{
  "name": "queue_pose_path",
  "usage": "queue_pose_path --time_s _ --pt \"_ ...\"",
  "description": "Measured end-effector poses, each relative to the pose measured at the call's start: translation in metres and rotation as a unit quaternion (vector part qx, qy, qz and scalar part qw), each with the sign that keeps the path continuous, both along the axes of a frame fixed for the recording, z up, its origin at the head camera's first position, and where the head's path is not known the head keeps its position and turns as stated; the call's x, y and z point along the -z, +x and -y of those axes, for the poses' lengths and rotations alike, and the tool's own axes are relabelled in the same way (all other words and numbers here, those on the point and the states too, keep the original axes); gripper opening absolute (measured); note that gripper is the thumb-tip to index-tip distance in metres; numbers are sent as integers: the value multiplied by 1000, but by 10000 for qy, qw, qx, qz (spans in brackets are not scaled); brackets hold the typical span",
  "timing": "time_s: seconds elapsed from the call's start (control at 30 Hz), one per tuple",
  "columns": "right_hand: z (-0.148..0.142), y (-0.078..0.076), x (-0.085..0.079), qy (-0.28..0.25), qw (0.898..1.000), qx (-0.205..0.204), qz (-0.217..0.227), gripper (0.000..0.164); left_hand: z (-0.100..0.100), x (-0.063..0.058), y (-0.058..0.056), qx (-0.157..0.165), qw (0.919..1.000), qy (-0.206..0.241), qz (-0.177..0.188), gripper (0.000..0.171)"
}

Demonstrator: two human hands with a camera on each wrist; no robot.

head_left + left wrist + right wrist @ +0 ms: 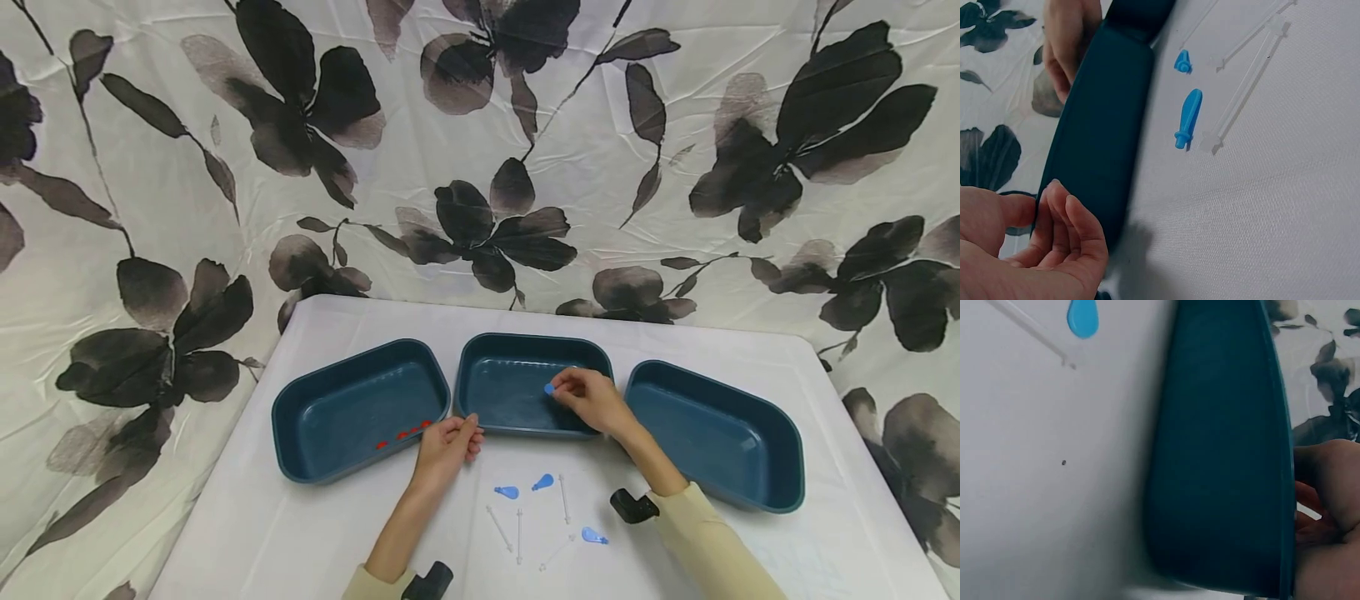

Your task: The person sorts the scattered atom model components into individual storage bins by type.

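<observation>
My right hand [595, 402] pinches a small blue plastic piece [550, 388] over the middle dark teal tray [525, 432]. In the right wrist view, the tray's wall hides what the fingers hold. At that tray's front left corner, my left hand [447, 446] pinches the rim between thumb and fingers, as the left wrist view shows. On the white table before the tray lie three blue drop-shaped plastic pieces [595, 536] with short plug ends. Several thin clear rods [519, 536] with wider ends lie among them.
The left tray [315, 479] holds several small red pieces [402, 435] along its front wall. A third tray [801, 467] stands angled at the right. Behind the white table [247, 517] hangs a floral cloth [465, 150].
</observation>
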State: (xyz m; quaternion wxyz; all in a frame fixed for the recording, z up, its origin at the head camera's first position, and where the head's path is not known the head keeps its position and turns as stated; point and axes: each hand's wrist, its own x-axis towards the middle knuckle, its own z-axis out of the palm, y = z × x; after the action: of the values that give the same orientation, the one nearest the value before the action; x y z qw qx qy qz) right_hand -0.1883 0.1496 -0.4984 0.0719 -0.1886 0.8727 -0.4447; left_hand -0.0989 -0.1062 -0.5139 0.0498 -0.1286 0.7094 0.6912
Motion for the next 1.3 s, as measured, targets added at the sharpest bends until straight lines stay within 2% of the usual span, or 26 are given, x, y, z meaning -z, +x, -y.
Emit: queue_pose_path --time_s 0.27,0.77,1.03,1.3 --pt "9 -12 8 322 9991 -258 -22 5 1 -4 1 23 10000 31 25 29" --pt "17 -14 10 626 9968 -504 31 5 1 -3 3 66 9999 84 18 30" --pt "13 -12 7 664 9971 -350 105 7 0 -3 3 90 9999 106 -55 31" --pt "10 -3 2 650 9978 -142 -74 7 0 -1 2 85 9999 82 -44 31"
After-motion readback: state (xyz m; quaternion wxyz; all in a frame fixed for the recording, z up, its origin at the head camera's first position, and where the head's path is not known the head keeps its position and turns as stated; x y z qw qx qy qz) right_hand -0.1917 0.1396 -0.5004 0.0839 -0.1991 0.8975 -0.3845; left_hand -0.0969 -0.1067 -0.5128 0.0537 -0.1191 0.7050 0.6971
